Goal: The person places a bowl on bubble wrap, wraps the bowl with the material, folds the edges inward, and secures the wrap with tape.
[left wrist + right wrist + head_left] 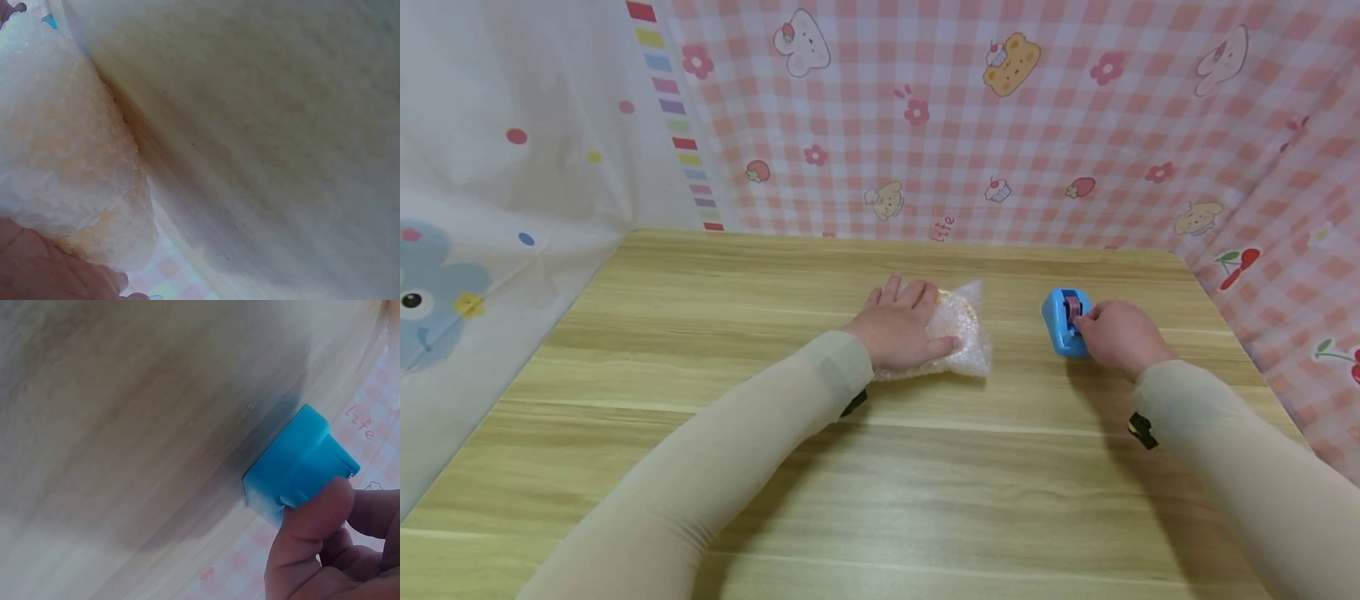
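My left hand [898, 332] lies with fingers spread and straight across the left part of a bubble-wrap packet [967, 333]. Something yellow or gold shows dimly through the clear wrap. In the left wrist view the packet [62, 131] stands puffed above the tabletop, with my palm against it. A blue tape dispenser [1062, 325] with a reddish-brown roll [1073, 311] sits to the packet's right. My right hand [1122, 335] is at the dispenser, thumb and forefinger pinching at the tape. The pinched tape itself is hidden by the fingers. The right wrist view shows the dispenser's blue side [290, 462].
Both hands work over a wood-grain table [917, 500]. A pink checked cloth [880, 108] hangs behind its far edge and along the right side. On the left hangs a white patterned cloth [550, 108].
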`<state>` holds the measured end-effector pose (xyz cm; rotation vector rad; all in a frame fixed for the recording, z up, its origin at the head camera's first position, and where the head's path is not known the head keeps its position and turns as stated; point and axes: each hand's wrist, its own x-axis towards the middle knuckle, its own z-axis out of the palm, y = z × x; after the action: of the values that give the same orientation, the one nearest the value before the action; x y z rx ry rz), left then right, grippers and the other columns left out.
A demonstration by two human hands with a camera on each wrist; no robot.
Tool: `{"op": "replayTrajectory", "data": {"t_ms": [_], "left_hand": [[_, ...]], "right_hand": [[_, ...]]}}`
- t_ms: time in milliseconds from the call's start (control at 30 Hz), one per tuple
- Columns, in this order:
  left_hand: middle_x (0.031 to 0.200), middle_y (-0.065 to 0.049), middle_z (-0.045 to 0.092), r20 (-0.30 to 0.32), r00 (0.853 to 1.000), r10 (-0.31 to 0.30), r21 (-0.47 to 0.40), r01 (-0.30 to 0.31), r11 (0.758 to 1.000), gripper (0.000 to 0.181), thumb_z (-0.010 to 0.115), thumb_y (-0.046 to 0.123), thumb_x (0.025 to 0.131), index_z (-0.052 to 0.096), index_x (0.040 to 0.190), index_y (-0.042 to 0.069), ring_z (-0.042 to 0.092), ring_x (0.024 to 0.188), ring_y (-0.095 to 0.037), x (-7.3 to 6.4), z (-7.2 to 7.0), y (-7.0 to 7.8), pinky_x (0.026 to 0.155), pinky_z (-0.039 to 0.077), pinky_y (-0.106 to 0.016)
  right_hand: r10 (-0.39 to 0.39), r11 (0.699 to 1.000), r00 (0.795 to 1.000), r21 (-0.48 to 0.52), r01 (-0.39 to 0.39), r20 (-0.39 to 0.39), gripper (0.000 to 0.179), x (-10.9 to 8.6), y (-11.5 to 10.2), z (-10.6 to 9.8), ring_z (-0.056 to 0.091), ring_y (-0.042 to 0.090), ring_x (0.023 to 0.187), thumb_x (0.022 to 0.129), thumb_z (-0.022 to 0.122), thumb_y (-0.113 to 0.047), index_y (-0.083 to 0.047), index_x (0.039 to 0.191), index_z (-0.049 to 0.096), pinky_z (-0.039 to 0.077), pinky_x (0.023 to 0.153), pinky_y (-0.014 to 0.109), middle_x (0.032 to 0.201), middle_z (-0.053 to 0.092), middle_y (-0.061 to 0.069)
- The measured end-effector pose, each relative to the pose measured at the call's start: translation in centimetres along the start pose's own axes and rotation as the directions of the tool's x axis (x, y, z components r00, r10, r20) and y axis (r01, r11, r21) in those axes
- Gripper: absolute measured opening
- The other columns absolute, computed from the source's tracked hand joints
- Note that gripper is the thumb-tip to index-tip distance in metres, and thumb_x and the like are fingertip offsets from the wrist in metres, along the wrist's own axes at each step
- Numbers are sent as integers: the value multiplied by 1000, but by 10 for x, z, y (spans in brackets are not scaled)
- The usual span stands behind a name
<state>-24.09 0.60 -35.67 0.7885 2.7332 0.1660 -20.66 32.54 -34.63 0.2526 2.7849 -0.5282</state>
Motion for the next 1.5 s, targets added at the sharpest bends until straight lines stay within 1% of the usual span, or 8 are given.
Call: {"op": "replayTrajectory", "data": {"t_ms": [200, 333, 433, 567, 733, 967, 1200, 1500], "left_hand": [[180, -7, 1, 4, 1000, -4, -5, 4, 1000, 103, 27, 83, 99, 1, 171, 13, -9, 164, -41, 0, 0, 0, 133, 3, -58], [180, -7, 1, 5, 1000, -6, 1, 6, 1000, 103, 26, 83, 99, 1, 171, 14, -9, 164, -41, 0, 0, 0, 133, 3, -58], [180, -7, 1, 1, 1000, -6, 4, 6, 1000, 103, 26, 83, 99, 1, 171, 14, -8, 164, -41, 0, 0, 0, 133, 4, -59], [180, -7, 2, -2, 1000, -6, 8, 6, 1000, 103, 26, 83, 99, 2, 171, 14, -8, 164, -41, 1, 1, 0, 133, 4, -59], [180, -7, 1, 1, 1000, -8, 9, 8, 1000, 103, 26, 83, 99, 2, 171, 14, -8, 164, -41, 1, 1, 0, 133, 4, -58], [180, -6, 1, 0, 1000, -13, 3, 13, 1000, 103, 26, 83, 99, 2, 171, 14, -8, 164, -41, 1, 1, 1, 133, 4, -58], [180, -7, 2, -6, 1000, -10, -4, 10, 1000, 103, 26, 83, 99, 2, 171, 14, -9, 164, -41, 1, 2, 0, 133, 4, -59], [180, -7, 1, -11, 1000, -7, -1, 7, 1000, 104, 25, 84, 98, 2, 171, 13, -8, 164, -41, 4, 4, -1, 133, 4, -58]], "right_hand": [[1, 1000, 1000, 27, -1, 2, 49, -2, -1, 0, 59, 27, 83, 113, 37, -30, 11, 128, 59, 47, 66, 31, 87, 62, 14], [8, 999, 1000, 43, -9, 23, 50, -4, -1, -1, 60, 27, 82, 113, 36, -31, 11, 130, 57, 49, 68, 33, 82, 65, 12], [19, 998, 999, 52, -20, 28, 50, -4, -1, -1, 60, 27, 83, 113, 35, -32, 10, 131, 57, 49, 72, 35, 83, 66, 12], [31, 996, 999, 79, -33, 29, 50, -5, -1, 1, 62, 28, 86, 113, 35, -33, 9, 130, 57, 50, 74, 36, 90, 68, 14], [40, 989, 999, 140, -44, 30, 51, -7, -1, 3, 65, 26, 87, 114, 37, -35, 10, 130, 56, 52, 74, 33, 99, 69, 17], [40, 973, 999, 225, -43, 17, 50, -7, 1, 3, 68, 22, 83, 114, 39, -34, 10, 128, 56, 54, 69, 27, 98, 68, 17], [54, 942, 998, 331, -62, 35, 53, -7, 2, 3, 69, 18, 80, 114, 41, -33, 14, 138, 50, 64, 76, 32, 109, 64, 23], [66, 911, 996, 404, -83, 55, 58, -10, 2, 5, 70, 18, 88, 115, 36, -38, 12, 142, 47, 64, 81, 32, 125, 55, 27]]}}
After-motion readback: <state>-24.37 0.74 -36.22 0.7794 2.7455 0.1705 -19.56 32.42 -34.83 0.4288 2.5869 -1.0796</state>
